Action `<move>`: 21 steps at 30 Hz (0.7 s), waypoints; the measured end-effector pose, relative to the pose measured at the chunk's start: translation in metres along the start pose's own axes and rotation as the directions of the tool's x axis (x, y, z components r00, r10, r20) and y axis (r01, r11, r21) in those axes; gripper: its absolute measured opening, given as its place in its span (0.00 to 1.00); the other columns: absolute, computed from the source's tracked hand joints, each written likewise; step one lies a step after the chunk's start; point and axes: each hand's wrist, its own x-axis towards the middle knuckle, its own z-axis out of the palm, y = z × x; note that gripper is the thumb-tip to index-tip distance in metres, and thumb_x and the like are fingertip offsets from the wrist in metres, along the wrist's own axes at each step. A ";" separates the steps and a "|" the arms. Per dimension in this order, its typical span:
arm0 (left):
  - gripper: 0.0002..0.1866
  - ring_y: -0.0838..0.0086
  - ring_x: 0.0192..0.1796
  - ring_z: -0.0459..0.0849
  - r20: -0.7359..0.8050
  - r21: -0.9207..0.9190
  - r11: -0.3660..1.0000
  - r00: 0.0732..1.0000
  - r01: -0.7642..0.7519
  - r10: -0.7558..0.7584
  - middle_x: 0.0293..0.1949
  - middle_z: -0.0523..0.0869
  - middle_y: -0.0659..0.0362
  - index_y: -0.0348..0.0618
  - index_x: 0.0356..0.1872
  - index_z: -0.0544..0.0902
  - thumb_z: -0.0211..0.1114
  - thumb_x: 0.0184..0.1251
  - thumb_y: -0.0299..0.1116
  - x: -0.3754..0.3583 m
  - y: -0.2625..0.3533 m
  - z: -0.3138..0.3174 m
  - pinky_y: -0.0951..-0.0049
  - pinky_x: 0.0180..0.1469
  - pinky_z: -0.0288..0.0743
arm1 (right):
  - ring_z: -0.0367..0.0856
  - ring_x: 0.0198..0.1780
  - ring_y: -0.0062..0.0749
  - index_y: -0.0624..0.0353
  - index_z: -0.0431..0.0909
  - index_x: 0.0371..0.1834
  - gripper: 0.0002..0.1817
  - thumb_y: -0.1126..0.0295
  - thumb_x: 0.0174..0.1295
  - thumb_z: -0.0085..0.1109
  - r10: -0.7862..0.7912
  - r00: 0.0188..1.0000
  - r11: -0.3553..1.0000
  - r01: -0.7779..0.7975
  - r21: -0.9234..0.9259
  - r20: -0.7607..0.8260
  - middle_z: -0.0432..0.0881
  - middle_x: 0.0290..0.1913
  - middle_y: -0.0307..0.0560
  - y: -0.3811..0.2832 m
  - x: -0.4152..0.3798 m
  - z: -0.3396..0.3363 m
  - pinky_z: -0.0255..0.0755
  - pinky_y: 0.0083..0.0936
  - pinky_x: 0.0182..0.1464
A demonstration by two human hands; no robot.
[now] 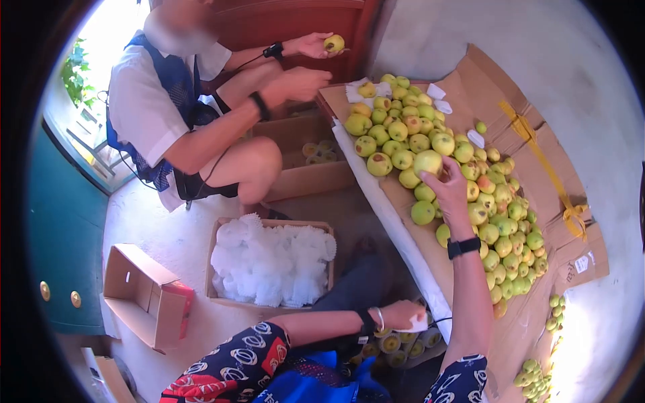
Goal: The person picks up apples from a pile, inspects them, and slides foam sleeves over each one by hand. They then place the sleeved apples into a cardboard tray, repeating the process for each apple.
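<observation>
A pale yellow-green apple (428, 163) is between the fingers of my right hand (449, 188), above a big pile of apples (494, 221) on a cardboard-covered table (430, 232). Several apples in the pile have brown spots. Lower down, my left hand (401, 314) is closed on a small white piece, which looks like a foam net (413, 324). Just below that hand, apples in white netting (391, 344) sit in rows, partly hidden by my arm.
A cardboard box (209, 295) full of white foam nets (269, 262) stands on the floor. Left of it lies an open carton (138, 295). Across from me sits another person (161, 114) holding an apple (334, 43), with a box of netted apples (312, 178) alongside.
</observation>
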 end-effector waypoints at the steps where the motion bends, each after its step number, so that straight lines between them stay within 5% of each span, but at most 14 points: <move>1: 0.12 0.53 0.40 0.80 -0.002 -0.042 0.999 1.000 -0.030 0.030 0.33 0.82 0.49 0.44 0.33 0.75 0.60 0.42 0.28 -0.006 0.012 -0.009 0.59 0.42 0.71 | 0.78 0.45 0.32 0.67 0.70 0.53 0.33 0.64 0.44 0.71 -0.120 0.993 0.981 0.121 -0.154 0.013 0.79 0.45 0.49 0.008 0.016 0.014 0.71 0.24 0.49; 2: 0.13 0.51 0.39 0.80 -0.003 -0.070 0.991 0.994 -0.110 0.110 0.34 0.82 0.48 0.46 0.38 0.75 0.59 0.48 0.30 -0.006 0.005 -0.007 0.58 0.42 0.71 | 0.78 0.45 0.33 0.68 0.69 0.53 0.35 0.63 0.41 0.72 -0.239 0.970 0.923 0.241 -0.301 0.044 0.79 0.45 0.52 0.013 0.029 0.026 0.71 0.25 0.49; 7: 0.12 0.50 0.39 0.80 0.012 -0.042 0.997 0.998 -0.063 0.064 0.34 0.81 0.46 0.42 0.38 0.76 0.57 0.51 0.29 -0.009 0.006 -0.020 0.58 0.41 0.72 | 0.76 0.47 0.49 0.63 0.70 0.54 0.36 0.60 0.39 0.69 -0.284 0.947 0.776 0.320 -0.543 0.151 0.77 0.46 0.61 0.035 0.080 0.073 0.68 0.36 0.51; 10: 0.13 0.49 0.41 0.80 0.024 -0.074 0.997 0.999 -0.029 0.031 0.35 0.82 0.45 0.42 0.41 0.76 0.58 0.52 0.29 -0.009 0.007 -0.027 0.58 0.43 0.73 | 0.79 0.45 0.45 0.62 0.70 0.53 0.35 0.60 0.40 0.70 -0.269 0.952 0.683 0.295 -0.668 0.145 0.79 0.43 0.58 0.043 0.098 0.088 0.72 0.31 0.50; 11: 0.13 0.50 0.44 0.78 0.081 -0.098 0.993 0.995 0.065 -0.057 0.34 0.80 0.46 0.42 0.36 0.72 0.56 0.45 0.22 -0.010 0.012 -0.029 0.56 0.43 0.70 | 0.79 0.45 0.45 0.62 0.70 0.53 0.35 0.60 0.40 0.70 -0.267 0.953 0.686 0.292 -0.667 0.143 0.79 0.43 0.58 0.047 0.103 0.092 0.72 0.31 0.50; 14: 0.12 0.50 0.44 0.78 0.016 -0.157 0.988 1.000 0.011 -0.008 0.34 0.80 0.46 0.42 0.36 0.73 0.56 0.47 0.22 -0.009 0.003 -0.014 0.55 0.43 0.70 | 0.79 0.44 0.46 0.61 0.71 0.51 0.33 0.59 0.41 0.70 -0.284 0.950 0.678 0.296 -0.673 0.131 0.80 0.41 0.56 0.056 0.123 0.102 0.72 0.34 0.48; 16: 0.12 0.49 0.44 0.78 0.083 -0.175 0.984 0.996 0.035 -0.021 0.34 0.80 0.44 0.40 0.38 0.74 0.56 0.48 0.23 -0.009 0.007 -0.023 0.55 0.43 0.70 | 0.79 0.43 0.46 0.61 0.71 0.50 0.32 0.58 0.40 0.70 -0.295 0.939 0.636 0.331 -0.697 0.177 0.80 0.41 0.55 0.059 0.131 0.110 0.72 0.34 0.47; 18: 0.22 0.53 0.51 0.78 0.151 -0.177 0.983 0.988 0.057 -0.030 0.48 0.80 0.45 0.38 0.50 0.75 0.60 0.59 0.43 -0.005 0.004 -0.022 0.64 0.50 0.71 | 0.79 0.44 0.43 0.58 0.73 0.49 0.31 0.56 0.41 0.68 -0.278 0.932 0.545 0.354 -0.760 0.234 0.80 0.41 0.54 0.063 0.138 0.120 0.71 0.35 0.47; 19: 0.18 0.45 0.43 0.78 0.028 -0.279 0.959 0.998 -0.052 0.062 0.35 0.80 0.40 0.37 0.47 0.74 0.56 0.51 0.27 -0.014 0.016 -0.035 0.55 0.45 0.71 | 0.79 0.45 0.42 0.57 0.73 0.49 0.30 0.55 0.41 0.68 -0.262 0.932 0.506 0.353 -0.787 0.250 0.80 0.41 0.53 0.067 0.141 0.123 0.70 0.36 0.47; 21: 0.21 0.49 0.49 0.77 0.063 -0.322 0.946 0.996 -0.044 0.068 0.42 0.80 0.41 0.38 0.52 0.72 0.58 0.57 0.35 -0.019 0.023 -0.048 0.59 0.51 0.69 | 0.77 0.47 0.41 0.55 0.74 0.48 0.29 0.54 0.41 0.66 -0.258 0.941 0.483 0.322 -0.814 0.218 0.79 0.42 0.50 0.076 0.145 0.128 0.66 0.38 0.48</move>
